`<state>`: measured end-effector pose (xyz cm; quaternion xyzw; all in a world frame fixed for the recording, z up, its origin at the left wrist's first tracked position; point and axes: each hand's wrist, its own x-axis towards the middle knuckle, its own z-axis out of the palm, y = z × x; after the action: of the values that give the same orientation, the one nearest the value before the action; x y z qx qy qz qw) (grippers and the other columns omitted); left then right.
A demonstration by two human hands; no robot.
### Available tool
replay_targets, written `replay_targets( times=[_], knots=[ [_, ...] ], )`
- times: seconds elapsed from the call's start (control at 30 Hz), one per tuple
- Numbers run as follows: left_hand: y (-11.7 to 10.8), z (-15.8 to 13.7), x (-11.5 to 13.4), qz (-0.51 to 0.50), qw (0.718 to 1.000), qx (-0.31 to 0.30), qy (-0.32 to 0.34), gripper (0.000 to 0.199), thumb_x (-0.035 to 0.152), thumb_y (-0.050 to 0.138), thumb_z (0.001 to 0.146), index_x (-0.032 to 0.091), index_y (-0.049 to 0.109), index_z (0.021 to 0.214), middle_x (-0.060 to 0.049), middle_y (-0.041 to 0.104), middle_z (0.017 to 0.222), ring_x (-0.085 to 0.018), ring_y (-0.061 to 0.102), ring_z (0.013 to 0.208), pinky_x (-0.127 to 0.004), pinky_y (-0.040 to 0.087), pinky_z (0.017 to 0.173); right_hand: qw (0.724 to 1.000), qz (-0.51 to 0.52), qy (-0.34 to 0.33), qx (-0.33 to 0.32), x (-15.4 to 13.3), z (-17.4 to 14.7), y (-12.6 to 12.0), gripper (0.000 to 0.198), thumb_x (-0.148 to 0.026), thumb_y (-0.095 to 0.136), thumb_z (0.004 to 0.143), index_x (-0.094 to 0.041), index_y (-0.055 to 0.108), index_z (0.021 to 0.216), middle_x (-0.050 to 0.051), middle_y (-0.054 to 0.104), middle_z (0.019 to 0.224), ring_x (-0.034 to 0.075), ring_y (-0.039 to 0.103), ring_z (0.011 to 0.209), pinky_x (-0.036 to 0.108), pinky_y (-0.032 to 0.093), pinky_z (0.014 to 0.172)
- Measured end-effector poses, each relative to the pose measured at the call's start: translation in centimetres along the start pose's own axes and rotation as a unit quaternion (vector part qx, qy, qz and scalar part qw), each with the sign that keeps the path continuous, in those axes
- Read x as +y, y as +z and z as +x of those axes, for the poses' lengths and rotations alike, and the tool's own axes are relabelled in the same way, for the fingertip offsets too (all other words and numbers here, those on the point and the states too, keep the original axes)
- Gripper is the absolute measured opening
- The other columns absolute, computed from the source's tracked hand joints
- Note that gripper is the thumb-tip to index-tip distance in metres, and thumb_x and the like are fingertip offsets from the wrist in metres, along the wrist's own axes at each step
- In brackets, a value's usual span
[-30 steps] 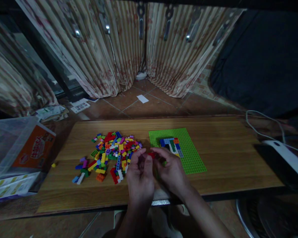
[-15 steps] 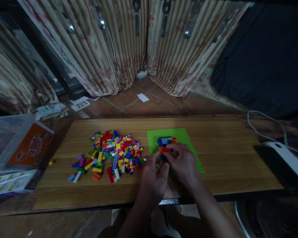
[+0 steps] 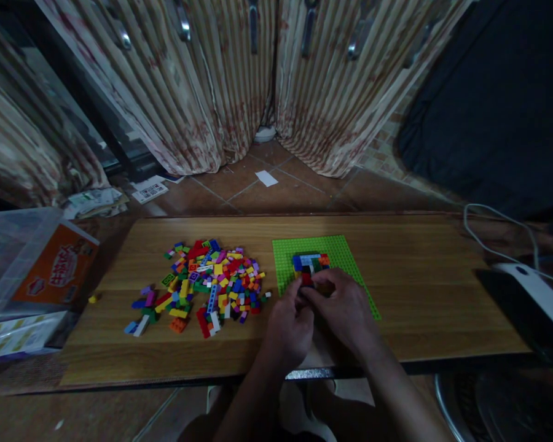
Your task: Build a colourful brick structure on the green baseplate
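A green studded baseplate lies on the table, bearing a low frame of toy bricks in blue, light blue and orange. At the frame's near side is a red brick, partly covered by fingers. My right hand pinches the red brick between thumb and index finger. My left hand is closed too, its fingertips against the brick's left side. Both hands hide the near part of the frame and of the baseplate.
A heap of loose multicoloured bricks spreads to the left on the wooden table. A clear plastic box stands at far left. At the right edge lies a black and white flat object near a white cable.
My left fingers have closed in against the red brick. The red brick has turned and sits closer between both hands' fingertips. The view has tilted slightly.
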<state>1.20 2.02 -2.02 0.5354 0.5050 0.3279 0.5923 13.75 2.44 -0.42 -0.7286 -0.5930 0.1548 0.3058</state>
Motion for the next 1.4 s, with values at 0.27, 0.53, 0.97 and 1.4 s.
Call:
replay_targets(
  times=[0.27, 0.53, 0.97, 1.4],
  knots=[
    [0.3, -0.1, -0.1, -0.035, 0.998, -0.039, -0.023, 0.064, 0.02, 0.05, 0.08, 0.012, 0.036, 0.142, 0.0, 0.067, 0.075, -0.013, 0.062, 0.068, -0.025, 0.048, 0.066, 0.997, 0.011, 0.077, -0.028, 0.8, 0.4, -0.6, 0.024, -0.043, 0.059, 0.079, -0.02, 0.068, 0.08, 0.005, 0.069, 0.079, 0.02, 0.062, 0.067, 0.032, 0.044, 0.063],
    [0.4, -0.1, 0.2, -0.061, 0.996, -0.036, -0.048, 0.062, 0.025, 0.051, 0.082, 0.011, 0.038, 0.141, 0.0, 0.066, 0.07, -0.013, 0.06, 0.063, -0.024, 0.046, 0.059, 0.997, 0.008, 0.069, -0.021, 1.0, 0.4, -0.4, 0.021, -0.035, 0.055, 0.081, -0.021, 0.07, 0.087, 0.006, 0.072, 0.083, 0.02, 0.063, 0.069, 0.034, 0.046, 0.064],
    [0.5, 0.1, -0.9, -0.072, 0.997, -0.016, -0.017, 0.057, 0.024, 0.052, 0.082, 0.014, 0.044, 0.138, 0.003, 0.06, 0.067, -0.01, 0.055, 0.059, -0.022, 0.044, 0.059, 0.999, -0.006, -0.005, -0.037, 0.4, 0.3, 0.0, 0.025, -0.022, 0.059, 0.079, -0.022, 0.068, 0.102, 0.006, 0.066, 0.098, 0.021, 0.062, 0.086, 0.035, 0.048, 0.077],
    [0.9, -0.2, 0.3, -0.196, 0.978, 0.015, -0.071, 0.063, 0.025, 0.064, 0.074, 0.012, 0.049, 0.134, 0.001, 0.064, 0.063, -0.012, 0.059, 0.061, -0.024, 0.046, 0.061, 0.998, 0.031, -0.012, -0.054, 0.7, 0.3, 0.0, 0.023, -0.024, 0.054, 0.085, -0.021, 0.066, 0.104, 0.008, 0.063, 0.101, 0.022, 0.061, 0.091, 0.036, 0.047, 0.081]
  ],
)
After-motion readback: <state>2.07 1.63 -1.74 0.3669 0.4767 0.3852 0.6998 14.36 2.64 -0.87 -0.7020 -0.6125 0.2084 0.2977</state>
